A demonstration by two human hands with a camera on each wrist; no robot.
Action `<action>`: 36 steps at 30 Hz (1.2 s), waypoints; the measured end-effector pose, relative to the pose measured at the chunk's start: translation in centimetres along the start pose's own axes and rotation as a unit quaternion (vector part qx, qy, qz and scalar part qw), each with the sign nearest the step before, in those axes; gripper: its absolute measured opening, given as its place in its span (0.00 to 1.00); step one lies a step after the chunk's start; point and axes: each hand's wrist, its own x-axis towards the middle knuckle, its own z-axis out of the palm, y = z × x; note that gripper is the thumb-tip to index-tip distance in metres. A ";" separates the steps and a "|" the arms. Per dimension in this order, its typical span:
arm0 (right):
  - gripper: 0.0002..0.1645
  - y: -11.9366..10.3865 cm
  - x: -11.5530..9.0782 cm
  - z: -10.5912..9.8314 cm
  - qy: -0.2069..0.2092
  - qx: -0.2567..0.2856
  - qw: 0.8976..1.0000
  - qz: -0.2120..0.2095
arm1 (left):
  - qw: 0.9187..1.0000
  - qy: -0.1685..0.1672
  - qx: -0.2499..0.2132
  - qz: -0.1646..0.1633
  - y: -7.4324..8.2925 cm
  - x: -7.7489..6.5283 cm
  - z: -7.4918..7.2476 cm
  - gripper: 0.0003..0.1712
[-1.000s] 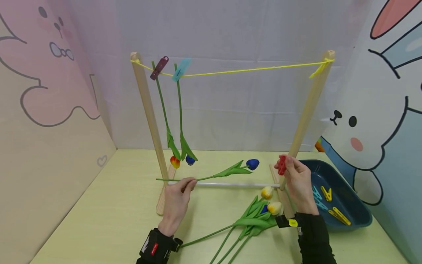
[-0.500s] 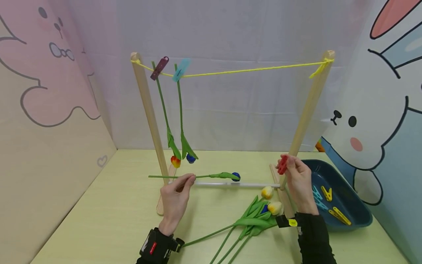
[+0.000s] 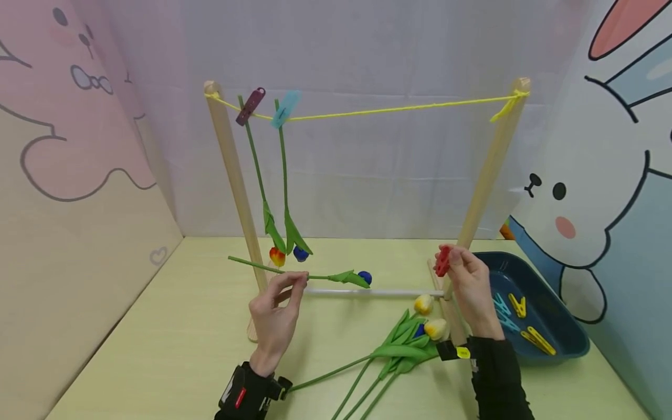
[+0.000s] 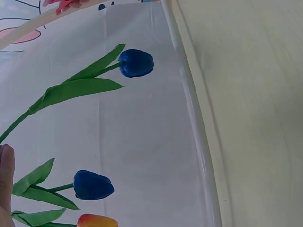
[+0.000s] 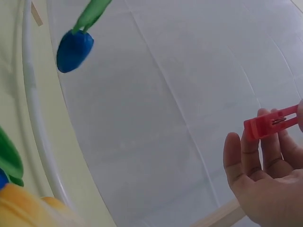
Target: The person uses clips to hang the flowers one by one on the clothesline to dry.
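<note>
A wooden frame (image 3: 485,175) fills the middle of the view, its posts apparently set wide so that the yellow cord (image 3: 378,110) hangs high above the table (image 3: 147,350). At lower right sits a dark blue tray (image 3: 556,309), close beside the right hand (image 3: 475,294), presumably to put its spare clothespins (image 3: 541,341) within easy reach. Loose tulips (image 3: 404,352) lie bunched at bottom centre. Toward the upper left, a purple clothespin (image 3: 250,106) and a light-blue clothespin (image 3: 286,108) fix two hung tulips (image 3: 295,234) to the cord by their stem ends, so the blooms dangle downward. Left of centre, low down, the left hand (image 3: 275,318) holds up a blue tulip (image 3: 343,276) partway along its stem, probably for balance; thumb and forefinger pinch it, nearly together. At centre right, the other hand pinches a red clothespin (image 3: 443,261); in the right wrist view one fingertip stands clear of it, and I can't tell how hard it's squeezed.
</note>
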 end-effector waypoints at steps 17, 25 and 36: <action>0.12 -0.6 0.6 1.1 0.054 -0.045 0.998 -0.005 | 0.999 0.025 -0.040 0.016 1.1 2.0 0.7 0.20; 0.12 -0.5 1.0 1.5 0.044 -0.030 0.998 -0.022 | 0.999 -0.002 -0.032 -0.001 1.1 3.4 1.1 0.15; 0.11 -1.0 1.8 2.0 0.024 -0.076 0.996 -0.038 | 0.998 -0.031 -0.046 -0.015 0.9 4.6 1.8 0.13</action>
